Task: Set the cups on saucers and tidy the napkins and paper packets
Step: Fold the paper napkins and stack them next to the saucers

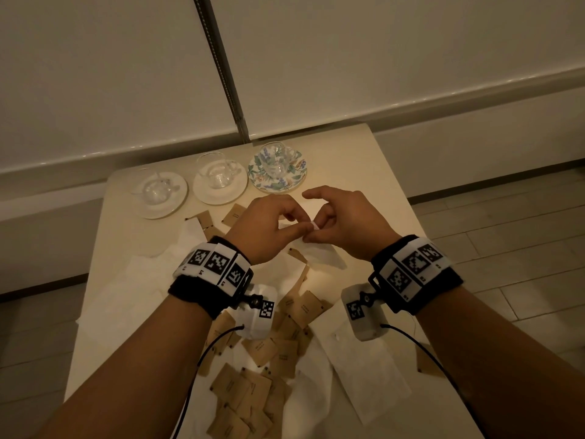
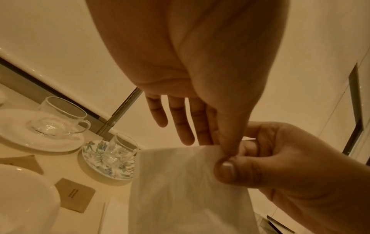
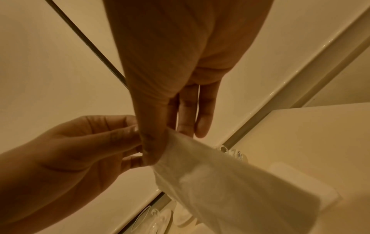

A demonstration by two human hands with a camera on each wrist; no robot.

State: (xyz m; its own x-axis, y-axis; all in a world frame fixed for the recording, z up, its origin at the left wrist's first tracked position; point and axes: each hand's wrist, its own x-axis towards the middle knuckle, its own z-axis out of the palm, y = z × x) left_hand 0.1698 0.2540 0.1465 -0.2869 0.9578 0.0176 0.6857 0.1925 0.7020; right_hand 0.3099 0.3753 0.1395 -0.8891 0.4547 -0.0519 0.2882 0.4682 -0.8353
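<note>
Hands meet above the middle of the surface [image 1: 373, 172]: left hand [image 1: 266, 228] and right hand [image 1: 343, 224] each pinch a corner of one white napkin [image 2: 188, 186] between thumb and forefinger, other fingers [image 2: 181, 125] loosely extended. Three glass cups [image 1: 218, 169] sit on saucers [image 1: 234, 191] along the far edge; brown paper packets [image 1: 253, 350] lie scattered toward the near edge.

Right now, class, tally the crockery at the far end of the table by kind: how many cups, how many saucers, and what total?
Glass cups: 3
Saucers: 3
Total: 6
</note>
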